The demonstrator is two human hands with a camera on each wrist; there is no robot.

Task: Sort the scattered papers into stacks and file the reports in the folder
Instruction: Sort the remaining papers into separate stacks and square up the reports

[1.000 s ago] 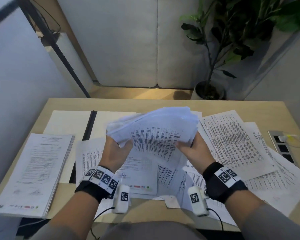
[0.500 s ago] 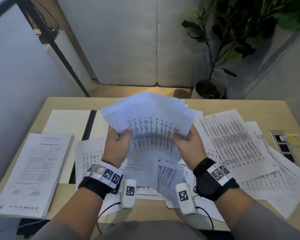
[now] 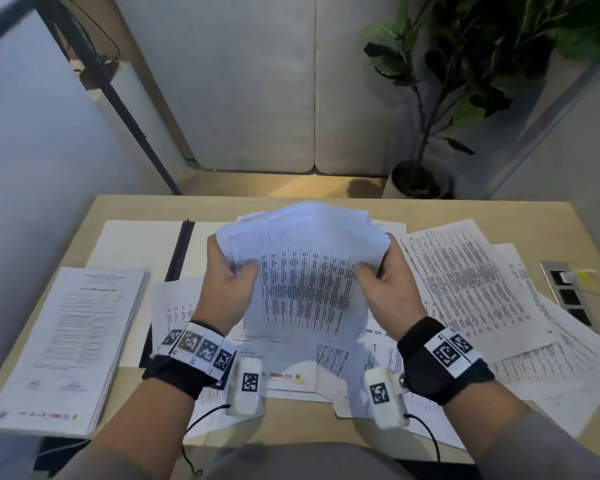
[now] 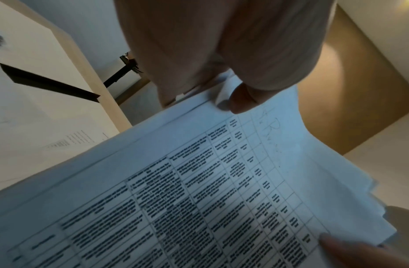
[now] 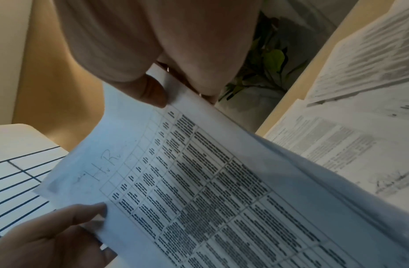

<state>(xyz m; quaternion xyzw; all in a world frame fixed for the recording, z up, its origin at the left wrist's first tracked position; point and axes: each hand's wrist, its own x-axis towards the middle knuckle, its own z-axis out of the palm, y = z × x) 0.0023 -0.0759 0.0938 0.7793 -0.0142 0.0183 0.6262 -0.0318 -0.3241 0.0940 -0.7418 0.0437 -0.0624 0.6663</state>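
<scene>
Both my hands pinch one bundle of table sheets [image 3: 309, 271] by its side edges: left hand [image 3: 227, 289] and right hand [image 3: 388, 292], thumbs on top, fingers curled behind. Sorting looks partly done: one squared stack [image 3: 73, 341] lies left of my left fingers. Loose papers [image 3: 471, 289] remain beyond my right fingers. Folder [image 3: 181, 251] lies open, mostly covered; nothing visibly filed. Bundle's underside hidden.

White papers [image 3: 305, 271], black tables.

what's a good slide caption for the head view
Both hands, left hand and right hand, hold a sheaf of white printed table sheets above loose papers on a light wooden desk.
</scene>
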